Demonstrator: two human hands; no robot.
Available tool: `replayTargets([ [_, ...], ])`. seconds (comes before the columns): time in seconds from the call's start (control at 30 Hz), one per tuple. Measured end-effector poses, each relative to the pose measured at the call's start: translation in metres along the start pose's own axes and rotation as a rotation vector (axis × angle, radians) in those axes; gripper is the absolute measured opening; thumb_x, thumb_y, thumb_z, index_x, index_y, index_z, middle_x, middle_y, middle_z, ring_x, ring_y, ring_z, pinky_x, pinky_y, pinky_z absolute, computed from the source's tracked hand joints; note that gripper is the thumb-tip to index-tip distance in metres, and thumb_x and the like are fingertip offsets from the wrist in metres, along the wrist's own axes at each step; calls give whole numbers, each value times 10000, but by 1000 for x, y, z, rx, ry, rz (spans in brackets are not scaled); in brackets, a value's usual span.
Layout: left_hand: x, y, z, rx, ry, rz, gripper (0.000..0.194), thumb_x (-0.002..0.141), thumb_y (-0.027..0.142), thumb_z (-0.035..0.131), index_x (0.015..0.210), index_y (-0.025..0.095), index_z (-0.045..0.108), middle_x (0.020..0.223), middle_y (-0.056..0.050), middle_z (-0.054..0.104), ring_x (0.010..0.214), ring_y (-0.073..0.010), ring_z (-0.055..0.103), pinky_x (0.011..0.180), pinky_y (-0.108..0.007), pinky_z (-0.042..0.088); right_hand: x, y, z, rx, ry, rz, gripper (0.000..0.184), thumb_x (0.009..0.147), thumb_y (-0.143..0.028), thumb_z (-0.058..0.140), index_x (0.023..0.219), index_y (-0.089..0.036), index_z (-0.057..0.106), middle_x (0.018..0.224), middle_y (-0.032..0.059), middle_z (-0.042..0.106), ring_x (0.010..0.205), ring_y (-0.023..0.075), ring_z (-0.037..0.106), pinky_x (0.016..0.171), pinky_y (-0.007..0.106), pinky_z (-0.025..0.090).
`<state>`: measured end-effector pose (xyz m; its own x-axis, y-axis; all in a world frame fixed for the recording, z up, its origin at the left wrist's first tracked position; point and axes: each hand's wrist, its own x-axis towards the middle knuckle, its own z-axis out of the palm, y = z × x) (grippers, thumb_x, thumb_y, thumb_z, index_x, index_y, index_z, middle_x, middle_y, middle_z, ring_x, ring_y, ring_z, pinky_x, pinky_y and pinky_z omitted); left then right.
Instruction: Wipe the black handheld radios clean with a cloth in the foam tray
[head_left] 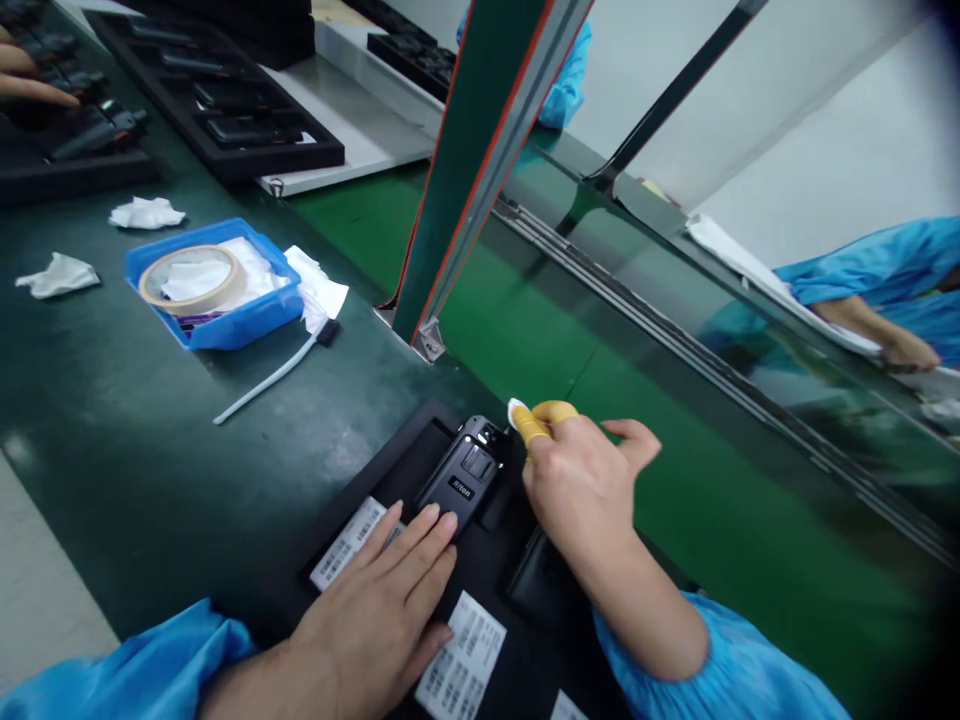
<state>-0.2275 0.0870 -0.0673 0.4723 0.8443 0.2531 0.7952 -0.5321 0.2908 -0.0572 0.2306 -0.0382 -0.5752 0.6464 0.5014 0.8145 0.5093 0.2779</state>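
A dark grey handheld device [466, 464] marked "Riton" lies in a black foam tray [409, 430]. My left hand [375, 610] is spread flat, fingertips on the device's lower end, beside white barcode labels [466, 655]. My right hand [581, 475], with yellow finger cots on two fingers, pinches a small white wipe [514, 412] just right of the device's top end. Whether the wipe touches the device I cannot tell. Another dark device [529, 562] lies in the tray, partly hidden under my right forearm.
A blue bin [247, 335] holds a tape roll [191, 280] and white wipes; a white-handled brush [277, 378] lies near it. A green post [465, 180] rises from the table edge. Another person's hand [34, 85] is at upper left, near device trays [292, 155].
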Motion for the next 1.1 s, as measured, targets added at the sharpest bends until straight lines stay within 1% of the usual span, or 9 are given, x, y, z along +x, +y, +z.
replayTargets([
  [0.13,-3,0,4,-16,-8,-26,406,877,286,525,1249,127,511,1401,-118,479,1314,-259,418,1112,-476,305,-3,-10,-7,47,-19,-79,299,815,-51,430,629,-213,598,674,1,526,716,156,420,865,418,195],
  [0.23,-1,-1,0,-3,-10,-16,399,872,295,531,1236,132,524,1371,-119,512,1278,-262,465,1097,-479,328,-2,-21,-11,57,-32,-109,305,795,-32,435,603,-202,601,694,3,550,702,147,434,873,411,191],
  [0.4,3,-2,-10,20,-38,-3,406,883,304,525,1247,124,517,1358,-116,526,1263,-247,483,1074,-458,369,-10,-22,-10,7,-16,-33,318,793,-12,401,612,-183,599,664,1,531,665,135,433,869,402,199],
  [0.6,1,-3,-6,36,-31,12,411,868,319,538,1233,132,531,1373,-110,512,1259,-258,486,1066,-466,375,-35,-21,-10,45,-32,60,303,820,-34,391,623,-196,554,636,-20,483,661,132,433,839,375,240],
  [0.7,1,-3,-5,26,-54,-4,409,873,330,531,1239,147,529,1379,-96,508,1270,-246,475,1075,-453,367,-44,-13,-8,87,-8,118,287,809,-41,395,615,-201,533,595,-32,454,643,129,434,809,364,248],
  [0.8,2,-2,-5,16,-46,-4,399,873,324,531,1226,140,537,1366,-105,520,1263,-249,484,1075,-448,369,-43,-2,-8,93,-11,159,260,802,-53,403,654,-195,563,638,-24,520,633,122,434,806,377,241],
  [0.93,2,-1,-6,30,-35,2,406,866,311,542,1231,132,531,1366,-110,518,1252,-261,495,1056,-462,392,-25,-2,-12,106,-28,-23,297,819,-50,410,841,-207,661,825,10,639,729,137,477,854,396,220],
  [1.03,2,-1,-8,48,-38,11,404,867,306,543,1232,132,531,1364,-108,521,1246,-264,502,1041,-471,409,-11,-8,-14,144,-24,-200,300,827,-53,426,771,-207,678,910,25,661,771,141,488,874,398,204],
  [1.1,3,-2,-10,48,-45,13,411,865,303,544,1237,128,529,1358,-109,526,1238,-260,510,1034,-463,422,-10,-6,-15,156,-25,-240,304,827,-58,436,704,-210,670,880,19,662,755,138,480,873,398,200],
])
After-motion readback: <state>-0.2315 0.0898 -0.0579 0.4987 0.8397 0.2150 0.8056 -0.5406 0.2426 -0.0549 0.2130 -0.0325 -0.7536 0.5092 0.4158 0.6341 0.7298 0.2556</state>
